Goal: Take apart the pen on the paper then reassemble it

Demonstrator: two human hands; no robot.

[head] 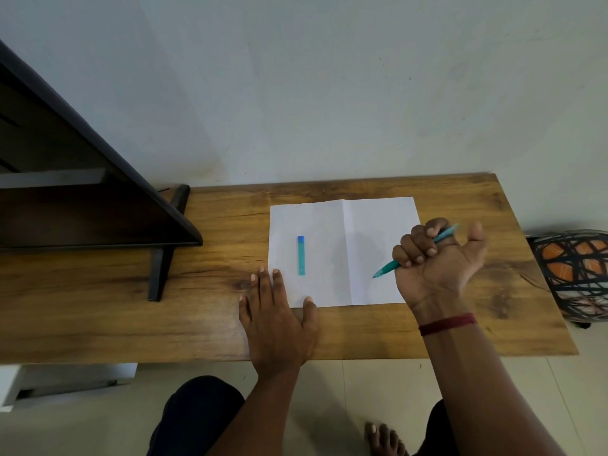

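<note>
A white sheet of paper (365, 225) with a centre crease lies on the wooden table (210, 320). On its left half rests the pen's teal cap (301, 255), blue at the far end. My right hand (437, 264) hovers over the paper's right edge, fingers curled around the teal pen body (388, 267). The pen's tip points down-left and its back end sticks out past my fingers. My left hand (278, 320) lies flat, palm down, fingers spread on the paper's near left corner.
A dark flat screen on a black stand (161, 258) fills the table's left side. A wall stands right behind the table. Off the table's right end sits an orange and black woven object (572, 271). My knees and a bare foot show below the front edge.
</note>
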